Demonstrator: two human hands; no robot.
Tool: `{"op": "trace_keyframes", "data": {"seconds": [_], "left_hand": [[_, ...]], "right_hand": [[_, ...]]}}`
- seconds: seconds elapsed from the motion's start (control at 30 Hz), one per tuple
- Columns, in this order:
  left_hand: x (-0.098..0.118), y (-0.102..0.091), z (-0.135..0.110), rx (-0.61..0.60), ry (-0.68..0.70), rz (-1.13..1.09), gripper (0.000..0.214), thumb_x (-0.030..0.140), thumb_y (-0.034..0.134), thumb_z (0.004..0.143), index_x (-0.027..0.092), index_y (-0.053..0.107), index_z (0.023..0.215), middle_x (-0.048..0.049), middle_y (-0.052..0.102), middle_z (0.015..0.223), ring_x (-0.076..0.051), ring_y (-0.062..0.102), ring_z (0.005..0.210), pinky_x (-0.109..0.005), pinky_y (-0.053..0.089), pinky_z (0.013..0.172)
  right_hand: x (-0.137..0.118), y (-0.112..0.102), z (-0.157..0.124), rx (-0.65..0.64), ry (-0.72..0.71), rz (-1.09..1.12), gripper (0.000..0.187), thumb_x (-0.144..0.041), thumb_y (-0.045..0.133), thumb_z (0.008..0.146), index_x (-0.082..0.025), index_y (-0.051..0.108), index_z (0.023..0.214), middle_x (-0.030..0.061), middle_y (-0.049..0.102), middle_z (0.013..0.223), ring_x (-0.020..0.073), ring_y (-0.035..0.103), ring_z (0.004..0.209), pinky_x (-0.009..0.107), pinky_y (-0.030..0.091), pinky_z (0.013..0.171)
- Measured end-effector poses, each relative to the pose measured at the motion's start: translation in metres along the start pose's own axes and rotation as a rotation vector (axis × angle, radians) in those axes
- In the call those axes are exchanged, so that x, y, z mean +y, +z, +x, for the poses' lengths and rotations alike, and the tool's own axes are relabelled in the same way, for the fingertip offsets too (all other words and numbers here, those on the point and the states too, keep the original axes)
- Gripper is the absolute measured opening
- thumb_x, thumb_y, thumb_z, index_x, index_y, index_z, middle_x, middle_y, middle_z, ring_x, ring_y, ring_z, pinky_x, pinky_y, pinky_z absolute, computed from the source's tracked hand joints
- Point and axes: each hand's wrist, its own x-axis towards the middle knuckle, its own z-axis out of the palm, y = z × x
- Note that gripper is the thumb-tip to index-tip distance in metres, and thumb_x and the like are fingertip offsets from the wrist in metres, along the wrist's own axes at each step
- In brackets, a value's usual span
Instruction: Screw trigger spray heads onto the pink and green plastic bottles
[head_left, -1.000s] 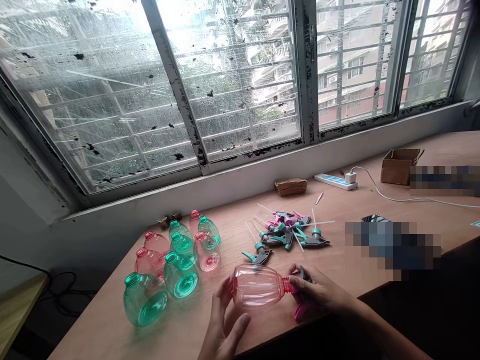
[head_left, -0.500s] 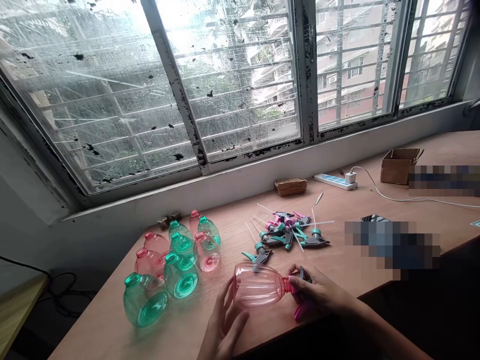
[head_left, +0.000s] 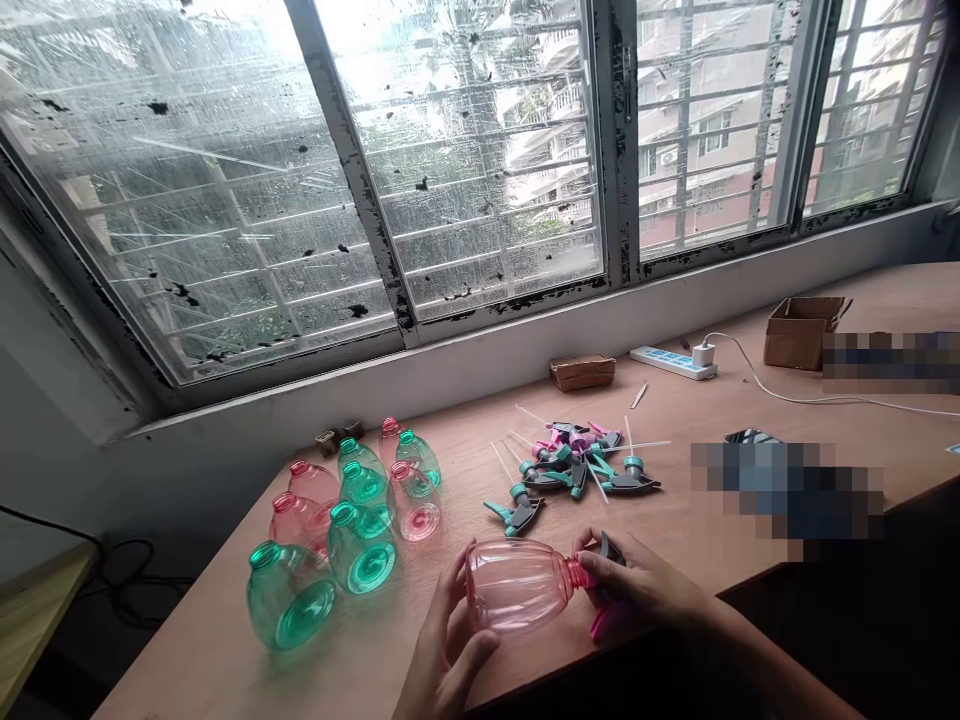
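Observation:
A clear pink spray bottle (head_left: 517, 585) lies on its side in the air near the table's front edge, its neck pointing right. My left hand (head_left: 457, 640) cups its base, thumb below and fingers behind. At the neck, my right hand (head_left: 630, 580) is closed round a spray head with a pink trigger (head_left: 609, 620) and a dark grey body; the fingers partly hide it. Several spray heads (head_left: 570, 465), teal or pink with grey, lie in a loose pile beyond the bottle, their thin tubes sticking out. Several green bottles (head_left: 289, 600) and pink bottles (head_left: 415, 500) without heads stand at the left.
Along the window wall lie a wrapped brown block (head_left: 582, 373), a white power strip (head_left: 673, 362) with a plugged-in charger, and an open cardboard box (head_left: 801, 335). A blurred dark object (head_left: 787, 485) is at the right. The wooden table's (head_left: 352, 660) front edge runs beneath my hands.
The bottle's base has dipped slightly, and my left thumb now touches its lower side. My right hand stays at the neck. The view has shifted a little.

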Motion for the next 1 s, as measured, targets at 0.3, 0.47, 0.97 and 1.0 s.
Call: {"op": "trace_keyframes", "data": {"seconds": [0.3, 0.47, 0.97, 1.0], "left_hand": [[-0.011, 0.004, 0.0, 0.066, 0.027, -0.067, 0.067, 0.038, 0.077, 0.086, 0.038, 0.043, 0.144, -0.0072, 0.042, 0.157, -0.033, 0.039, 0.144, -0.045, 0.038, 0.117], [-0.01, 0.002, -0.001, 0.007, 0.008, -0.015, 0.08, 0.034, 0.079, 0.085, 0.039, 0.034, 0.152, -0.0058, 0.033, 0.162, -0.035, 0.034, 0.146, -0.047, 0.037, 0.118], [-0.01, -0.005, 0.0, -0.008, 0.0, 0.093, 0.067, 0.046, 0.064, 0.095, 0.036, 0.033, 0.153, -0.0051, 0.038, 0.159, -0.033, 0.045, 0.14, -0.048, 0.034, 0.119], [-0.012, -0.004, 0.001, -0.011, 0.004, 0.068, 0.07, 0.046, 0.068, 0.092, 0.038, 0.033, 0.153, -0.0044, 0.038, 0.16, -0.033, 0.047, 0.138, -0.049, 0.035, 0.118]], "right_hand": [[0.003, -0.002, 0.0, 0.006, -0.018, 0.011, 0.041, -0.057, 0.062, 0.092, -0.017, 0.055, 0.095, -0.0009, 0.063, 0.07, 0.0161, 0.058, 0.064, 0.028, 0.041, 0.062], [0.0, -0.001, 0.001, 0.002, -0.02, 0.001, 0.041, -0.057, 0.062, 0.091, -0.017, 0.055, 0.093, -0.0011, 0.062, 0.071, 0.0166, 0.058, 0.064, 0.028, 0.042, 0.063], [0.003, -0.001, 0.002, -0.014, -0.031, 0.022, 0.038, -0.054, 0.061, 0.094, -0.016, 0.055, 0.094, -0.0013, 0.061, 0.069, 0.015, 0.057, 0.063, 0.026, 0.041, 0.06], [0.004, -0.001, 0.003, -0.008, -0.031, 0.033, 0.038, -0.054, 0.061, 0.094, -0.016, 0.055, 0.093, -0.0014, 0.061, 0.069, 0.0147, 0.057, 0.062, 0.026, 0.041, 0.06]]}}
